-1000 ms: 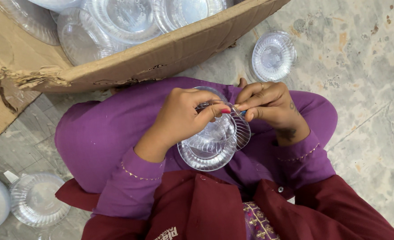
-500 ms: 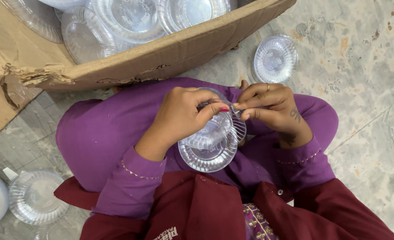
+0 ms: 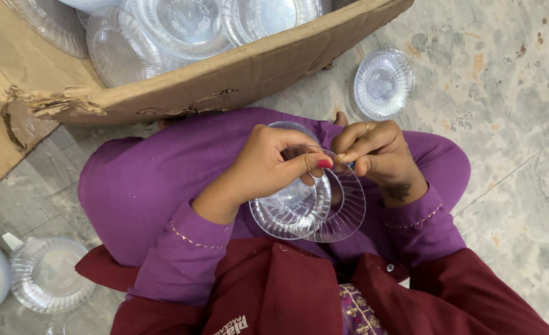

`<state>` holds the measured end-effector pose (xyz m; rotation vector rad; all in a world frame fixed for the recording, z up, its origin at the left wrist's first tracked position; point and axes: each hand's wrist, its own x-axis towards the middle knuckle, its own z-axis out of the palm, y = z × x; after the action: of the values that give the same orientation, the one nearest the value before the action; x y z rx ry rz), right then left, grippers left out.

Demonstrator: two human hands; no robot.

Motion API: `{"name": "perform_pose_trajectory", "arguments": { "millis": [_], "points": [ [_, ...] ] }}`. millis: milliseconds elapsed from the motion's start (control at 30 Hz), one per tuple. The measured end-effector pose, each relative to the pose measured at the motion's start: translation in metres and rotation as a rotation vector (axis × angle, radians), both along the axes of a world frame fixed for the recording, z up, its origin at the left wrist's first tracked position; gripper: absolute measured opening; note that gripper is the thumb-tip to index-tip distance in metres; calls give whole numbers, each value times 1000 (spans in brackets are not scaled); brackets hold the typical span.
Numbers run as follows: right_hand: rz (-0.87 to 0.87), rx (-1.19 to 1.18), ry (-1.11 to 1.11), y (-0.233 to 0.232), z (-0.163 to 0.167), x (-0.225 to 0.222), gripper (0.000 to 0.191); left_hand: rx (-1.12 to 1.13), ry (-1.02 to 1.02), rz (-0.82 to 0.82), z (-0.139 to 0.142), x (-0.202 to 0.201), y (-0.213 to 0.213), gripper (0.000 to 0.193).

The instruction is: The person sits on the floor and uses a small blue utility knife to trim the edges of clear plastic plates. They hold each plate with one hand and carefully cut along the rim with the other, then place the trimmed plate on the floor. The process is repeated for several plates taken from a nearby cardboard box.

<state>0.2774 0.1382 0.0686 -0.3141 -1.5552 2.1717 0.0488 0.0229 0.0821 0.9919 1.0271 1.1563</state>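
Clear plastic bowls (image 3: 308, 208), two nested and part-separated, sit over the purple lap, below the cardboard box (image 3: 225, 77) full of more such bowls. Left hand (image 3: 268, 167) is curled around the stack's rim; right hand (image 3: 376, 152) pinches the outer bowl's edge. Separation looks begun, not finished. One loose bowl (image 3: 383, 84) lies right of the box, others lower left, cut off. How many are stuck together is unclear.
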Motion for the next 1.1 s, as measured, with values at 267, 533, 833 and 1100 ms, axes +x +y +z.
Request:
{"name": "perform_pose_trajectory", "arguments": {
  "millis": [267,533,833,1100],
  "points": [
    [-45,315,-201,4,19,-1,26,119,268,53,6,-10,1,16],
    [4,331,-242,6,26,-2,26,189,449,-61,10,-1,1,23],
    [58,313,-275,15,36,7,27,80,331,-62,13,-6,0,23],
    [64,347,-241,9,33,-3,27,78,382,-51,13,-7,0,22]
  ]
}}
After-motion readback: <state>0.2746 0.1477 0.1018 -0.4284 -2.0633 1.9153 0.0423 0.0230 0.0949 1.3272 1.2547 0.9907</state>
